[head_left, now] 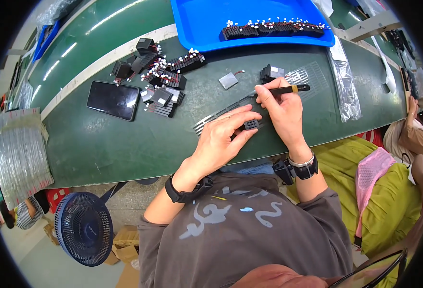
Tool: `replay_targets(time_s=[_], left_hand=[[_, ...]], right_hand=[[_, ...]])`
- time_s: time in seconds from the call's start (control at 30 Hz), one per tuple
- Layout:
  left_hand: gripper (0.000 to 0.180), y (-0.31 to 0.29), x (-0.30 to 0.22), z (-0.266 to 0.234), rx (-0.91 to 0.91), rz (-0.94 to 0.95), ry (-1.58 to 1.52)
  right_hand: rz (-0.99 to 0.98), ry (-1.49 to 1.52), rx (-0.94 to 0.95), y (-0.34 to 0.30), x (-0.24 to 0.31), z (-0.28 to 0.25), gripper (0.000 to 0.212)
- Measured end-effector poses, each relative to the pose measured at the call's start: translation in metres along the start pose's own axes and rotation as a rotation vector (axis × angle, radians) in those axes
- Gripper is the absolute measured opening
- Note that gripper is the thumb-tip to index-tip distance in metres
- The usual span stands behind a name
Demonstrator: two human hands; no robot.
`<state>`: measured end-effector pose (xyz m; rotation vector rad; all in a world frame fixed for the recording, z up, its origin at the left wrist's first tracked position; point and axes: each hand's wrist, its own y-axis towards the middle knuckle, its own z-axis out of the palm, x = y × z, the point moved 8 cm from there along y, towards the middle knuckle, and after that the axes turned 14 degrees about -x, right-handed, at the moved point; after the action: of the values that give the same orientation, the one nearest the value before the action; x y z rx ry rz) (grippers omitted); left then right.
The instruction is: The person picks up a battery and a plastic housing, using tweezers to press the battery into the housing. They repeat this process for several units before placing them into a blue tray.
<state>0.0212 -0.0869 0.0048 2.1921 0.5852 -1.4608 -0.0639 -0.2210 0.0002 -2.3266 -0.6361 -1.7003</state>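
My left hand [221, 136] grips a small dark block with ridges [251, 125] between thumb and fingers, low over the green table. My right hand [284, 108] is closed around slim black tweezers [288, 90] with a yellowish band, their tips pointing left above the left hand. Under and beside both hands lie sheets of thin strips, one at left [200, 126] and a see-through one at right [312, 79]. A silver battery cell [228, 81] with a short wired plug lies beyond the hands. Next to the right fingers sits a small group of black cells [272, 73].
Piles of black wired cells [166, 79] with white plugs lie left of centre, near a black phone [113, 100]. A blue tray [197, 41] at the back holds rows more. Plastic-wrapped bundles [22, 149] lie at far left; a fan [84, 229] stands below the table edge.
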Motion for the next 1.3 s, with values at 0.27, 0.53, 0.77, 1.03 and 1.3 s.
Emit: replay_targets(time_s=[0.27, 0.53, 0.77, 1.03, 1.3], left_hand=[[0.034, -0.001, 0.007, -0.005, -0.074, -0.057, -0.094], [0.035, -0.001, 0.02, -0.008, -0.2, -0.126, -0.294], [0.035, -0.003, 0.025, -0.004, -0.216, -0.168, -0.337], [0.035, -0.003, 0.022, -0.005, -0.179, -0.191, -0.253], [0.035, -0.003, 0.021, -0.006, -0.208, -0.152, -0.27]], right_hand=[[0.334, 0.749, -0.006, -0.003, -0.007, -0.003, 0.018], [0.19, 0.822, -0.066, -0.044, -0.002, -0.002, 0.019], [0.197, 0.716, -0.042, -0.044, -0.005, 0.004, 0.018], [0.181, 0.713, -0.032, -0.042, -0.003, 0.005, 0.018], [0.18, 0.701, -0.037, -0.042, 0.0, 0.006, 0.017]])
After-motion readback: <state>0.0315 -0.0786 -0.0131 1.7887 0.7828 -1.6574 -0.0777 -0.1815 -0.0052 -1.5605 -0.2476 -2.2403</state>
